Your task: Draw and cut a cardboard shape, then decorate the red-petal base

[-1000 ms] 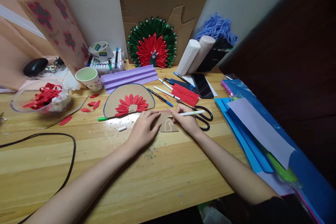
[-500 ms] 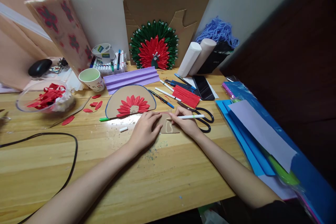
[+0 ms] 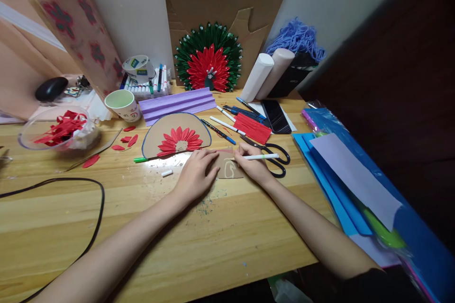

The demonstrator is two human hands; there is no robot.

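My left hand (image 3: 196,174) lies flat with its fingers pressed on the left edge of a small brown cardboard piece (image 3: 228,169) that carries a white drawn outline. My right hand (image 3: 252,166) is closed on a white pen (image 3: 259,156), whose tip rests on that cardboard piece. Just behind lies a half-round cardboard fan (image 3: 177,137) with red paper petals glued on it. A green-tipped pen (image 3: 141,159) lies at the fan's left corner.
Black scissors (image 3: 275,157) lie right of my right hand, beside red pleated paper (image 3: 253,129), pens and a phone (image 3: 275,116). Blue and lilac sheets (image 3: 350,180) fill the right edge. A bowl of red scraps (image 3: 59,130), a cup (image 3: 122,104) and a black cable (image 3: 71,184) sit left.
My right hand has shifted the pen slightly over the cardboard piece, uncovering more of the white outline. My left hand stays pressed in place.
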